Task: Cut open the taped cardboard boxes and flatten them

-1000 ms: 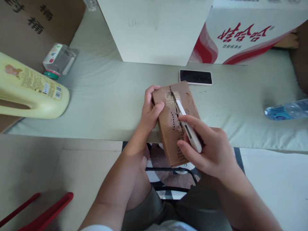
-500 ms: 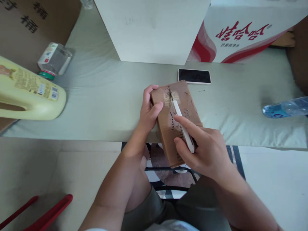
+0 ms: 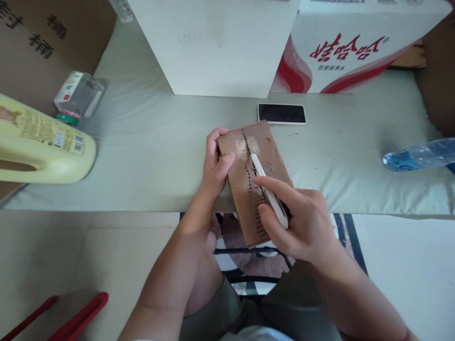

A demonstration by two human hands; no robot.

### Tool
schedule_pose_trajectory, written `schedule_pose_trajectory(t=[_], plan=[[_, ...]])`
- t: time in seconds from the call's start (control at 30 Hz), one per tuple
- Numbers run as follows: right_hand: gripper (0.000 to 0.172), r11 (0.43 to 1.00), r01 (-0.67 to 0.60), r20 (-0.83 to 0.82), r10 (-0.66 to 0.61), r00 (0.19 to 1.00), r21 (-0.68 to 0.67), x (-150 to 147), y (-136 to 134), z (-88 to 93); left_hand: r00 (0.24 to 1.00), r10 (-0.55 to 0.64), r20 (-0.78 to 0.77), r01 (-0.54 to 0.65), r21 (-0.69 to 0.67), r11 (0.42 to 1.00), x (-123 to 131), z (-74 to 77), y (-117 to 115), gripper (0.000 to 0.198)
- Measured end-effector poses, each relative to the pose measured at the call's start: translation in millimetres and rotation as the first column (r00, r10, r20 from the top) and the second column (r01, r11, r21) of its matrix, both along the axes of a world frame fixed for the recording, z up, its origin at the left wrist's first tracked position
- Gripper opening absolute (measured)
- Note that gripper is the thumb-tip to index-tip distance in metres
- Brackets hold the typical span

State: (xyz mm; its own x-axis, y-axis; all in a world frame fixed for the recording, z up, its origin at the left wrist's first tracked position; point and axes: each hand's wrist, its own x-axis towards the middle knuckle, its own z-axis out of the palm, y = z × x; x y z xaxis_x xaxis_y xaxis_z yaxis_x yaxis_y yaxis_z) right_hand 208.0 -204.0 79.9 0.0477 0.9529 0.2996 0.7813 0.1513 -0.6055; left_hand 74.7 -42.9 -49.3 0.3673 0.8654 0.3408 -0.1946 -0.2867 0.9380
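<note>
A small brown cardboard box [image 3: 245,189] lies at the near edge of the pale green surface [image 3: 159,147], partly overhanging it. My left hand [image 3: 214,166] grips the box's left side, thumb on top. My right hand [image 3: 296,220] is closed round a white utility knife [image 3: 269,192], index finger stretched along its back. The knife's tip sits in the taped centre seam on the box top, where the tape looks torn and ragged.
A black phone [image 3: 282,113] lies just behind the box. A white box [image 3: 220,42] and a red-and-white carton [image 3: 341,42] stand at the back. A yellow jug [image 3: 39,142] and small bottle [image 3: 76,94] lie left, a water bottle [image 3: 419,154] right. Red handles [image 3: 76,317] rest on the floor.
The knife and my right hand have slid slightly forward along the seam. My left hand keeps its grip on the box. The view has shifted a little.
</note>
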Motion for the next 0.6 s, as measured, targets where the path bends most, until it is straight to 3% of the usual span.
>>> schedule_pose_trajectory(t=[0.6], plan=[[0.030,0.996,0.081,-0.127,-0.077,0.989,0.031,3,-10,-4.5,1.000,-0.006,0.009,0.006,0.000,1.000,0,3.2,-2,0.065]])
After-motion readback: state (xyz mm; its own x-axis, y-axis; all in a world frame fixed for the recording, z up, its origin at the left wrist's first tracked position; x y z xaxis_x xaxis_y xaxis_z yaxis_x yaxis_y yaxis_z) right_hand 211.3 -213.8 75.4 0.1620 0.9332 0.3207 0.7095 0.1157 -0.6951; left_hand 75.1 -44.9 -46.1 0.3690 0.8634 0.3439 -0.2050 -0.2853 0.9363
